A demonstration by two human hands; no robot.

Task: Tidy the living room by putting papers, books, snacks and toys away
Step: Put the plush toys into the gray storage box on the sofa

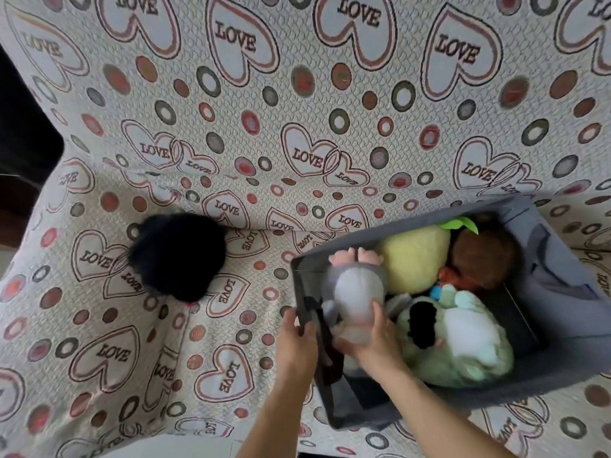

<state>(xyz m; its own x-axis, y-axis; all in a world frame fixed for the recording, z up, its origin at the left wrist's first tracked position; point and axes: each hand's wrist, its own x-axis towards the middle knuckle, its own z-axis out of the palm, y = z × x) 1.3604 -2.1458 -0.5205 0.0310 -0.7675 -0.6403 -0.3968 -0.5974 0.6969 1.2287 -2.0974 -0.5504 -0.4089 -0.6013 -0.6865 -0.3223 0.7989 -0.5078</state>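
Your right hand (pixel 370 332) grips the grey-and-white plush toy (pixel 355 292) from below, holding it over the near-left corner of the grey fabric bin (pixel 562 292), while your left hand (pixel 297 332) pinches the bin's left rim. The bin sits on the heart-print sofa cover (pixel 231 110) and already looks crowded with a yellow plush (pixel 413 259), a brown one (pixel 482 262) and a green one (pixel 463 352). If you let go early, the toy could perch on the others and roll out over the soft rim (which may sag). A black plush (pixel 178 256) lies well apart on the sofa.
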